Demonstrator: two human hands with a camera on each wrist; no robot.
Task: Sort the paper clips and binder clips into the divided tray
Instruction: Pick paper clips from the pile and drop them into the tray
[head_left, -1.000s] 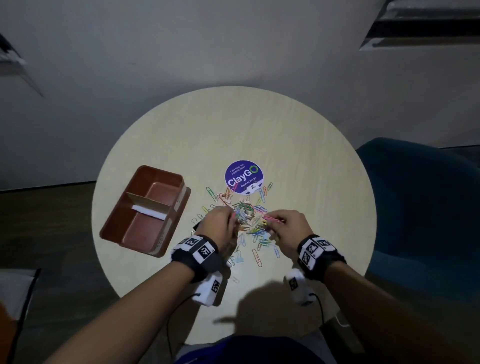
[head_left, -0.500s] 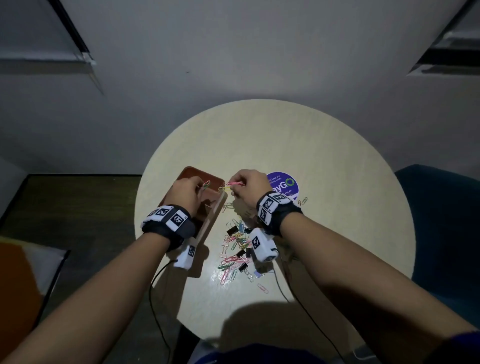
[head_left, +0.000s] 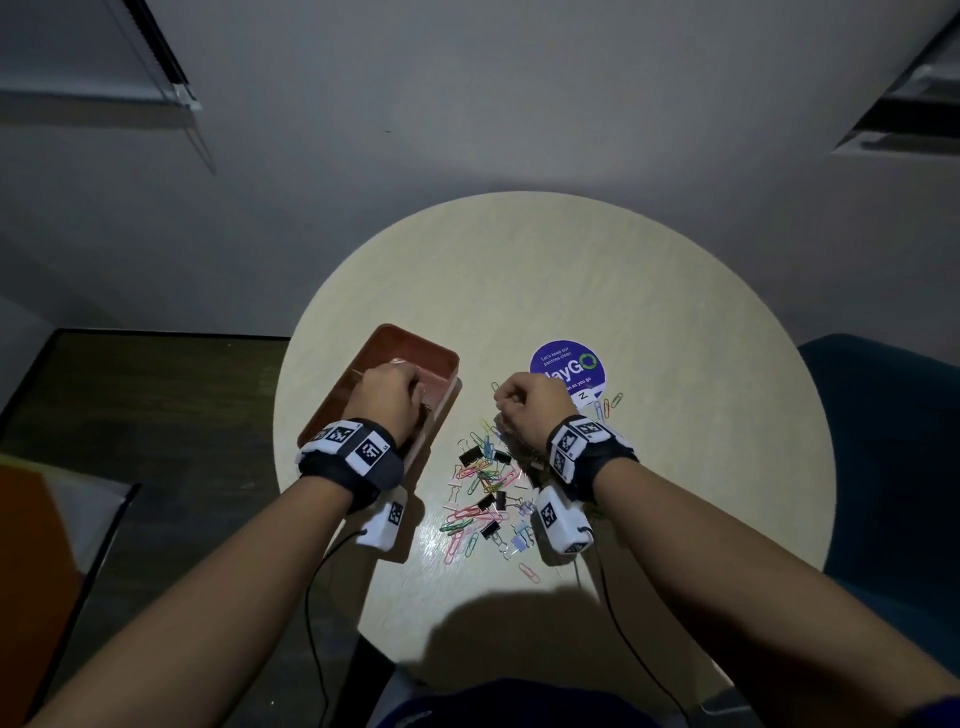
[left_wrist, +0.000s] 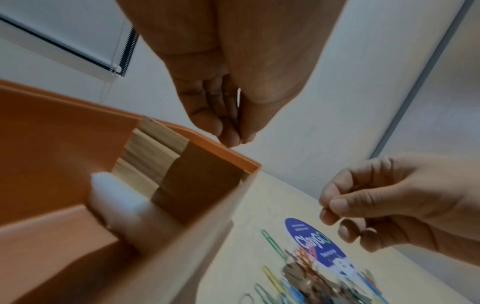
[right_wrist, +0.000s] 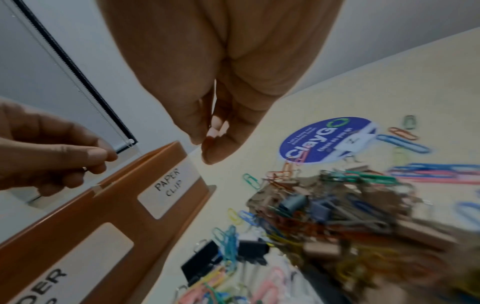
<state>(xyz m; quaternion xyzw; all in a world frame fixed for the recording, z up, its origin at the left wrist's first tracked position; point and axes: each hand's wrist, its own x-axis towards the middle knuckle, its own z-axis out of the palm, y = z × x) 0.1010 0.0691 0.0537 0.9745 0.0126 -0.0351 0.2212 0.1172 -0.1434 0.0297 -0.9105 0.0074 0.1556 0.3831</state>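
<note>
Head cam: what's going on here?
A person is sorting a mixed pile of clips on a round table into an orange divided tray labelled for paper clips and binder clips. The left hand is over the tray with its fingertips pinched together; whether it holds a clip cannot be seen. The right hand, fingers curled, hovers between the tray and a purple sticker; nothing shows in it. Most clips are still on the table.

Orange tray (head_left: 436, 358), purple sticker (head_left: 571, 358)
</note>
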